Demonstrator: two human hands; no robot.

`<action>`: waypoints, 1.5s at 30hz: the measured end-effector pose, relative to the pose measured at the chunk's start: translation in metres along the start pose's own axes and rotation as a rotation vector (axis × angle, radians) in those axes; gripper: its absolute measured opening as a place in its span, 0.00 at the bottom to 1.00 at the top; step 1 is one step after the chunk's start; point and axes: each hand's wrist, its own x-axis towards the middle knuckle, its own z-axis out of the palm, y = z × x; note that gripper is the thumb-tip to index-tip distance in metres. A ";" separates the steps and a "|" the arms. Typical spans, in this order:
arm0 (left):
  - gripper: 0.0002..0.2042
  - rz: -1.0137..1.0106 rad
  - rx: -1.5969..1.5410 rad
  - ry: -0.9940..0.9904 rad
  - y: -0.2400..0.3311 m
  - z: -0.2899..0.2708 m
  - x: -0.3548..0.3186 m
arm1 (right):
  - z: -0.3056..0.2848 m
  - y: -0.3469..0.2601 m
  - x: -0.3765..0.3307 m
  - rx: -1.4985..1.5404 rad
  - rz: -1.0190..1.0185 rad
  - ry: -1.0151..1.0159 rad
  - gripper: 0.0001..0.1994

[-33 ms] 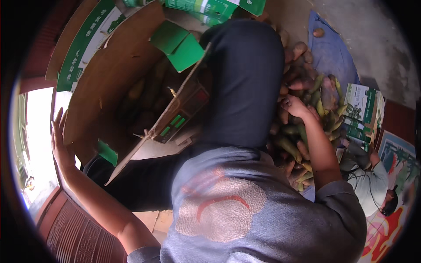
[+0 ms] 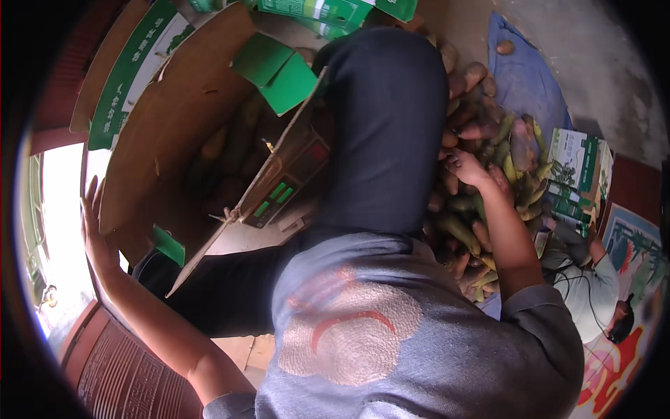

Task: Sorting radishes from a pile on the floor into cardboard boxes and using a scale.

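Note:
My left hand [image 2: 94, 230] lies flat, fingers spread, against the outer side of a big brown cardboard box [image 2: 174, 119] with green flaps. The box is tipped open toward me, and several long green and yellow fruits [image 2: 230, 160] lie inside it. My right hand [image 2: 464, 167] reaches over my dark trouser leg [image 2: 384, 126] into a pile of green, yellow and brownish produce [image 2: 488, 202] on the ground. Its fingers curl onto a piece at the pile's near edge; whether they grip it is unclear.
A blue cloth [image 2: 523, 77] lies under the pile's far side on a concrete floor. A green-and-white carton [image 2: 576, 174] stands to the right of the pile. Another person in a pale shirt [image 2: 593, 286] crouches at the lower right. More green cartons [image 2: 328, 10] sit at the top.

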 end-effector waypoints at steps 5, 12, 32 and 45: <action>0.29 -0.082 -0.115 0.016 -0.003 0.003 0.006 | 0.043 0.038 -0.013 0.094 0.126 -0.134 0.23; 0.30 -0.073 -0.106 0.088 -0.014 -0.013 0.014 | 0.084 0.044 -0.054 -0.582 0.356 -0.459 0.28; 0.23 0.150 -0.162 0.086 0.008 -0.022 0.015 | 0.122 0.075 -0.113 -0.557 0.137 0.013 0.40; 0.19 0.260 0.012 0.063 0.024 -0.008 -0.001 | -0.201 -0.174 -0.068 0.127 -0.503 1.173 0.24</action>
